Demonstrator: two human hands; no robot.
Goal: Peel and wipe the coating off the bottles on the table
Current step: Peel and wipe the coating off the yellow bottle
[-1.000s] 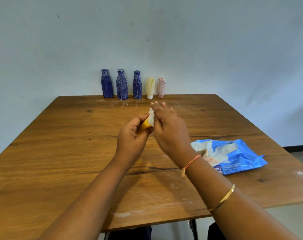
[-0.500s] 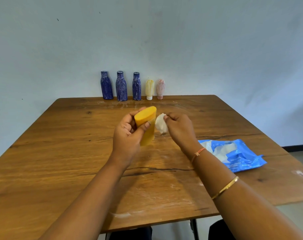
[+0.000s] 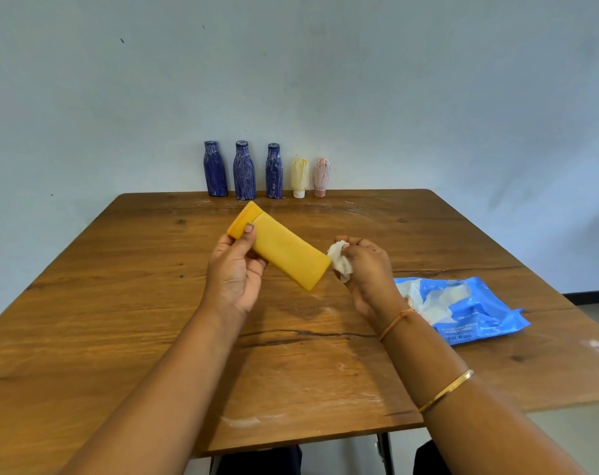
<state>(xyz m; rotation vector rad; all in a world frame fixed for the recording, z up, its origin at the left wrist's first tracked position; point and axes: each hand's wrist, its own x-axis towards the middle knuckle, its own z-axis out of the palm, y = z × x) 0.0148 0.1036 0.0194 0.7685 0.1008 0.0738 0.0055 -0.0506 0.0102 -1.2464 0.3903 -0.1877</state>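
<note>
Left hand (image 3: 234,269) fingers grip the yellow bottle (image 3: 280,246) near its cap end — tilted above the tabletop (image 3: 120,303) — while right hand (image 3: 368,269) fingers pinch a crumpled wipe (image 3: 339,262) just beside its lower end.

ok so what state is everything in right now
yellow bottle: held in the air, tilted, looks clean
left hand: grips the yellow bottle near its cap
wipe: crumpled, beside the bottle's base
right hand: pinches the wipe
wet wipes pack: lying flat, open
blue bottles: three upright, streaky coating on
pale yellow tube: upright on cap, coated
pink tube: upright on cap, coated
</note>
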